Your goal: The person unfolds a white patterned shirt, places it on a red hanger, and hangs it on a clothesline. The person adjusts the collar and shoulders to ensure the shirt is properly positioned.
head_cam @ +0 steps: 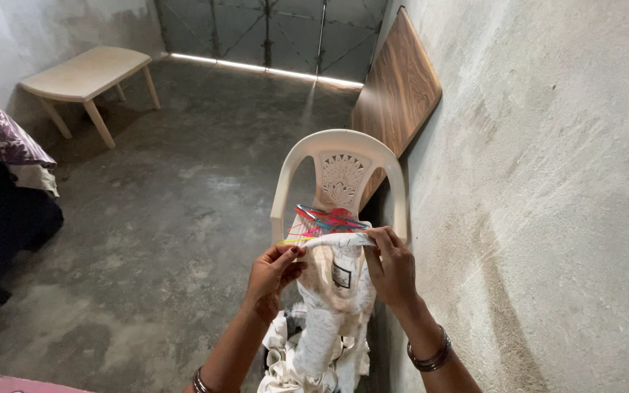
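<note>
**Both hands pinching a white garment above a plastic chair**

Nearest, below the grip: a heap of white cloth, hanging down and bunched. Just above, a white garment with a small dark label, held up by its top edge. Left hand closed on that edge at the left end, thumb and fingertips pinched together; bangle at the wrist. Right hand closed on the same edge at the right end, fingers curled over the cloth; dark bangles lower on the forearm.

Directly behind the grip: a bundle of coloured hangers, red, blue and yellow, resting on the seat of a white plastic chair. Right of the grip: a rough plaster wall, with a wooden board leaning on it beyond the chair. Far left of the grip: a pale low surface on the concrete floor. Farthest: a metal door, light showing under it.
</note>
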